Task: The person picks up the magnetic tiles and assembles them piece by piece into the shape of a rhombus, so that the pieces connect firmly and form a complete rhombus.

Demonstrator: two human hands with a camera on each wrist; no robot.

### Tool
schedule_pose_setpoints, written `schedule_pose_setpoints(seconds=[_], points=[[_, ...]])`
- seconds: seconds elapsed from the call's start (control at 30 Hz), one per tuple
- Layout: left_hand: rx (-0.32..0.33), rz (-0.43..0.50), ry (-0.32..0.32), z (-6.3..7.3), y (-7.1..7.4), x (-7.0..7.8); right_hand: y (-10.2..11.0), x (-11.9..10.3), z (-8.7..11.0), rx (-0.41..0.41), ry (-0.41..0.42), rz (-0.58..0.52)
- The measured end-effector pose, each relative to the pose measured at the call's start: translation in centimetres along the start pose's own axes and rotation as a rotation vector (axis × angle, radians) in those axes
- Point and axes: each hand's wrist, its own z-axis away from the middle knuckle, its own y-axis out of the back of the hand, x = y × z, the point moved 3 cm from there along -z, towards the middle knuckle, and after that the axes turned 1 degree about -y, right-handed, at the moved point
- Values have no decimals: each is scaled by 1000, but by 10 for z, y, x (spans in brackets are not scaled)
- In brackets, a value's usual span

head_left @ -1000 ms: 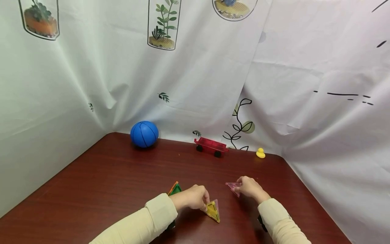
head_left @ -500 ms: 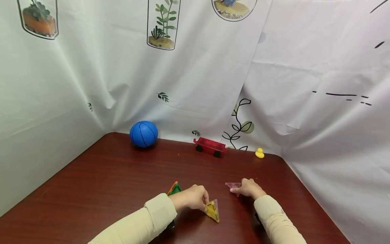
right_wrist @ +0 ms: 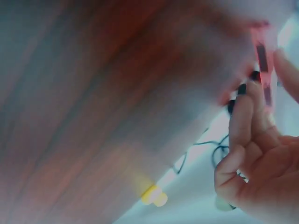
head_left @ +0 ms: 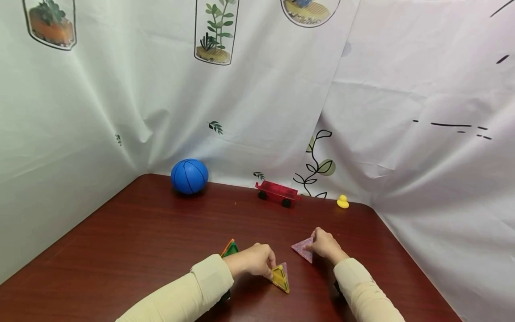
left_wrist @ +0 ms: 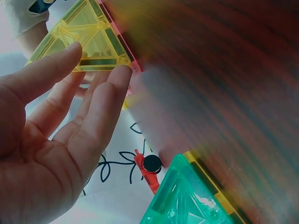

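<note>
In the head view my left hand [head_left: 257, 260] pinches a yellow triangular magnetic tile [head_left: 279, 278], standing tilted near the table's front. Behind it shows the edge of a pink tile [head_left: 285, 268]; the left wrist view has this pink strip along the side of the yellow tile [left_wrist: 93, 42]. To the right, my right hand [head_left: 327, 247] pinches a separate pink triangular tile [head_left: 302, 249] between thumb and fingers, its face turned to the head camera. In the right wrist view that pink tile [right_wrist: 264, 60] appears edge-on. A gap separates the two hands.
Partly hidden by the left forearm, a green tile [head_left: 230, 251] with an orange-edged one stands on the brown table [head_left: 161, 232]. Along the back are a blue ball [head_left: 190, 176], a red wheeled base [head_left: 278, 191] and a yellow duck [head_left: 343, 202]. White cloth [head_left: 257, 98] surrounds the table.
My right hand has shifted slightly left and turned the pink tile so more of its face shows. The left hand and the yellow tile have barely moved.
</note>
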Motion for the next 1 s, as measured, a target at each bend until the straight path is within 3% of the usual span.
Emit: schedule_pose_setpoints(seconds=[0.13,0.27,0.57,1.0], points=[[2,5,-3,0,1,1,4,-13,11,61,58,-138],[3,6,1,0,1,1,8,-24,25,122,99,-187],[6,1,-1,1,2,1,9,-40,57,169,181,-124],[2,8,-14,1,1,2,-3,-48,75,158,245,-34]])
